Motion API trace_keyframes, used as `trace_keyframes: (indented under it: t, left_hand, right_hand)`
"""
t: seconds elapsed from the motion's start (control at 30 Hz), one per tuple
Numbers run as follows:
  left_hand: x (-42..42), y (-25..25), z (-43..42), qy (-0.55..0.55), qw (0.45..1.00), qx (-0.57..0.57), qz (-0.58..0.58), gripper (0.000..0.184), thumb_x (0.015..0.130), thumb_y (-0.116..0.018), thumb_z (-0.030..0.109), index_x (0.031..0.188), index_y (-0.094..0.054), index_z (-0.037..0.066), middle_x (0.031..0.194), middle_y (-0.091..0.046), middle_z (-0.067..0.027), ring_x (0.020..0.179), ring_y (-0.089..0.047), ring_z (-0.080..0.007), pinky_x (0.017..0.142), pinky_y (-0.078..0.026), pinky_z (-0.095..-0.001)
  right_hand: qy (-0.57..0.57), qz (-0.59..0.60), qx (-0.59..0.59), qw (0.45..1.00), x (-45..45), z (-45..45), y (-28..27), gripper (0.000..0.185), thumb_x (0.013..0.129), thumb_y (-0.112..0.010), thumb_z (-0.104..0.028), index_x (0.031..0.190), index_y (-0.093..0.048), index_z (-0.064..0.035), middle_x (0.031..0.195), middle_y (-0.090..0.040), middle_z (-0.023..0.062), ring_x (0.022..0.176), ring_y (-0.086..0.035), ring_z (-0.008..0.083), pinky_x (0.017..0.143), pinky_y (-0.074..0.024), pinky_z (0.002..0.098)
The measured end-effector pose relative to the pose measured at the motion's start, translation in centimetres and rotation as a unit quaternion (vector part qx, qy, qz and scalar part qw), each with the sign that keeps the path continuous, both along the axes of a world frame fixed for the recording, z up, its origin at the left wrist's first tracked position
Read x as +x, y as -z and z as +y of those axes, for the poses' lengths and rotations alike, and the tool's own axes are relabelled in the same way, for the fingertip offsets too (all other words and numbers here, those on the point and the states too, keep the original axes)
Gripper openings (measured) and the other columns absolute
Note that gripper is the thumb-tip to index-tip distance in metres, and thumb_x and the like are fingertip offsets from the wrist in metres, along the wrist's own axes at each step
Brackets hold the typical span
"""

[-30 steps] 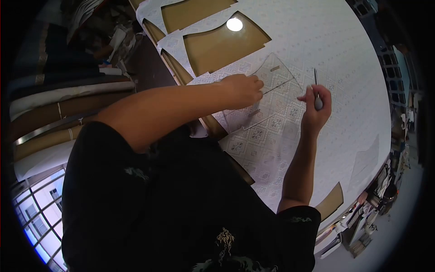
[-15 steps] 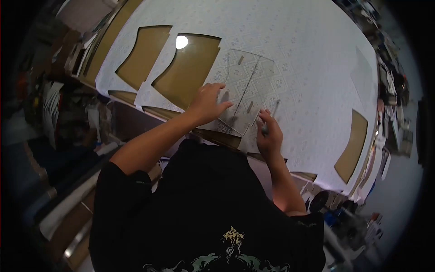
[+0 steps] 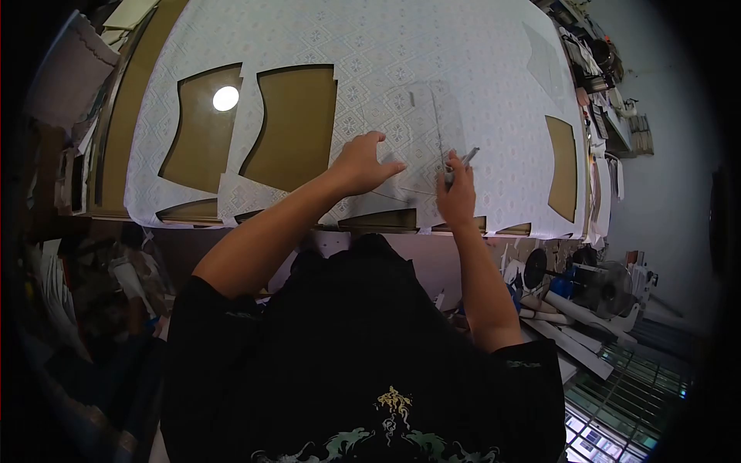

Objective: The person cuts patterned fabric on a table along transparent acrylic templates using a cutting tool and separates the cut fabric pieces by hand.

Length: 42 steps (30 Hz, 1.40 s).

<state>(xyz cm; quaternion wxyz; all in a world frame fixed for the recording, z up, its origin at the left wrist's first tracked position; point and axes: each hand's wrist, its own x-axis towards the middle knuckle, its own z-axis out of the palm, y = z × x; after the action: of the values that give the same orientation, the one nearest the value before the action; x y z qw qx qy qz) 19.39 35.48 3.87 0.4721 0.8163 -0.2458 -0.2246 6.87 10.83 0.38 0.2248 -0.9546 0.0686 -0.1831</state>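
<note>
The left hand is showing thumb and fingers spread; we are not managing to tell whether it is touching the clear template, which is lying at its two o'clock on patterned fabric. The right hand, at the left's three o'clock, is gripping a slim tool. At the left's ten o'clock, we are noting a cut-out.

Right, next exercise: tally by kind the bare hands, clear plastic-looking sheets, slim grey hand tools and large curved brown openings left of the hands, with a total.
Bare hands: 2
Clear plastic-looking sheets: 2
Slim grey hand tool: 1
Large curved brown openings: 2
Total: 7
</note>
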Motion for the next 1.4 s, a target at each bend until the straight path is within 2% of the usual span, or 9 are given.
trace_keyframes:
  t: [0.3, 0.43, 0.5, 0.57, 0.73, 0.9, 1.1, 1.33, 1.4]
  left_hand:
    - [1.8, -1.4, -2.7, -0.070, 0.993, 0.093, 0.033, 0.088, 0.082, -0.080, 0.050, 0.138, -0.051, -0.011, 0.136, -0.059, -0.0320, 0.126, -0.059, -0.0430, 0.106, -0.048, -0.0444]
    - [4.2, -1.2, -3.4, -0.088, 0.972, 0.181, 0.122, 0.077, 0.079, -0.082, 0.053, 0.114, -0.065, -0.013, 0.115, -0.069, -0.0289, 0.108, -0.069, -0.0363, 0.092, -0.055, -0.0408]
    - [4.1, 0.2, -4.0, -0.135, 0.969, 0.195, 0.067, 0.073, 0.078, -0.083, 0.055, 0.102, -0.068, -0.012, 0.105, -0.071, -0.0290, 0.099, -0.070, -0.0387, 0.087, -0.055, -0.0443]
    - [4.5, 2.6, -4.9, -0.131, 0.970, 0.201, 0.026, 0.067, 0.079, -0.082, 0.051, 0.106, -0.067, -0.008, 0.114, -0.068, -0.0293, 0.110, -0.065, -0.0440, 0.095, -0.051, -0.0474]
    - [1.0, -4.1, -3.5, -0.145, 0.974, 0.170, -0.029, 0.047, 0.091, -0.075, 0.036, 0.111, -0.064, -0.005, 0.118, -0.066, -0.0288, 0.113, -0.063, -0.0438, 0.097, -0.050, -0.0471]
    - [2.5, -4.2, 7.9, -0.192, 0.952, 0.238, 0.001, 0.053, 0.090, -0.077, 0.028, 0.126, -0.059, -0.006, 0.126, -0.064, -0.0296, 0.119, -0.062, -0.0433, 0.101, -0.049, -0.0452]
    - [2.8, -2.9, 15.9, -0.240, 0.913, 0.323, -0.058, 0.047, 0.090, -0.074, 0.025, 0.128, -0.062, -0.001, 0.124, -0.067, -0.0254, 0.116, -0.065, -0.0414, 0.096, -0.052, -0.0457]
    - [11.4, -7.7, 16.9, -0.235, 0.964, 0.098, -0.072, 0.034, 0.095, -0.069, 0.031, 0.105, -0.067, -0.001, 0.096, -0.071, -0.0221, 0.090, -0.070, -0.0352, 0.080, -0.052, -0.0431]
    - [15.8, -9.0, 17.9, -0.241, 0.963, 0.004, -0.121, 0.033, 0.097, -0.068, 0.030, 0.100, -0.067, -0.002, 0.075, -0.064, -0.0118, 0.068, -0.055, -0.0183, 0.068, -0.046, -0.0396]
  right_hand:
    - [0.058, -0.060, -0.010, 0.996, -4.0, -7.3, 1.7, 0.033, 0.088, -0.070, -0.006, 0.118, -0.056, -0.0030, 0.138, -0.063, 0.0210, 0.111, -0.057, 0.0441, 0.098, -0.0465, 0.0496]
    - [0.075, -0.059, -0.014, 0.995, -4.2, -6.7, 1.3, 0.032, 0.089, -0.069, -0.004, 0.120, -0.059, -0.0019, 0.136, -0.063, 0.0230, 0.110, -0.058, 0.0428, 0.098, -0.0474, 0.0482]
    - [0.057, -0.070, 0.022, 0.996, -4.2, -7.1, 1.7, 0.032, 0.088, -0.069, -0.006, 0.119, -0.060, -0.0028, 0.137, -0.062, 0.0232, 0.111, -0.057, 0.0439, 0.099, -0.0463, 0.0485]
    - [0.028, -0.080, 0.033, 0.996, -4.3, -7.4, 2.3, 0.031, 0.089, -0.068, -0.006, 0.119, -0.060, -0.0026, 0.140, -0.060, 0.0234, 0.117, -0.056, 0.0439, 0.103, -0.0441, 0.0490]
    - [0.005, -0.084, -0.025, 0.996, -4.4, -8.2, 3.0, 0.038, 0.091, -0.068, -0.005, 0.127, -0.056, -0.0006, 0.140, -0.060, 0.0235, 0.125, -0.055, 0.0463, 0.107, -0.0431, 0.0519]
    - [-0.018, -0.035, -0.019, 0.999, -4.9, -8.1, 3.0, 0.036, 0.093, -0.066, -0.008, 0.126, -0.054, -0.0047, 0.146, -0.056, 0.0233, 0.141, -0.044, 0.0481, 0.120, -0.0266, 0.0561]
    - [-0.108, -0.038, 0.004, 0.993, -3.9, -4.2, 0.9, 0.037, 0.090, -0.065, -0.003, 0.126, -0.054, -0.0045, 0.146, -0.056, 0.0246, 0.140, -0.042, 0.0528, 0.117, -0.0319, 0.0572]
    - [-0.100, -0.024, -0.006, 0.995, -0.2, 4.3, 0.3, 0.037, 0.091, -0.068, -0.008, 0.126, -0.053, -0.0061, 0.147, -0.054, 0.0255, 0.139, -0.042, 0.0536, 0.115, -0.0336, 0.0564]
    - [-0.053, -0.005, 0.001, 0.999, 0.8, 6.4, 0.1, 0.037, 0.092, -0.069, -0.010, 0.126, -0.053, -0.0065, 0.149, -0.053, 0.0254, 0.137, -0.043, 0.0545, 0.115, -0.0345, 0.0557]
